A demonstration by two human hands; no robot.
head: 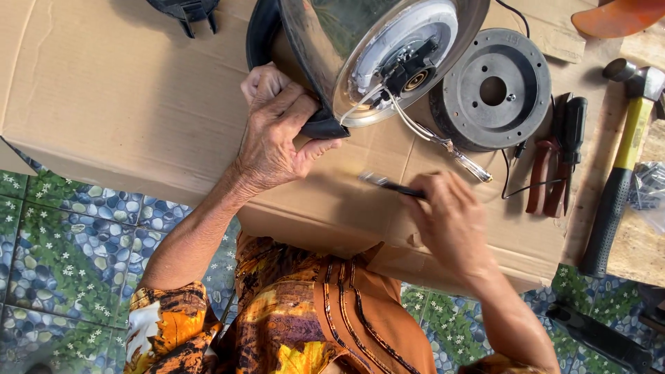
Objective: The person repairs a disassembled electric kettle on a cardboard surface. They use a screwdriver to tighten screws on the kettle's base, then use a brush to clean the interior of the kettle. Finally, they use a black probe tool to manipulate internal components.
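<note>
Kettle body [332, 41]: polished metal, mirror-glossy; surroundings are reflected in it.
Kettle underside [409, 41]: white plastic ring, smooth, with a black plastic connector.
Kettle handle [322, 125]: black plastic, smooth, gripped by the left hand [273, 131].
Round base [493, 90]: dark grey plastic, matt.
Slim tool [391, 185]: bright metal tip on a dark shaft, held in the right hand [450, 221].
Screwdriver [457, 156]: clear glossy plastic handle.
Pliers [547, 180]: reddish-brown grips, dull.
Hammer [623, 166]: bare metal head, yellow shaft, black textured grip.
Cardboard [138, 97]: brown, matt, creased paper board.
Floor tiles [62, 235]: glazed, pebble-printed.
Sleeve [173, 332]: printed cloth, soft.
</note>
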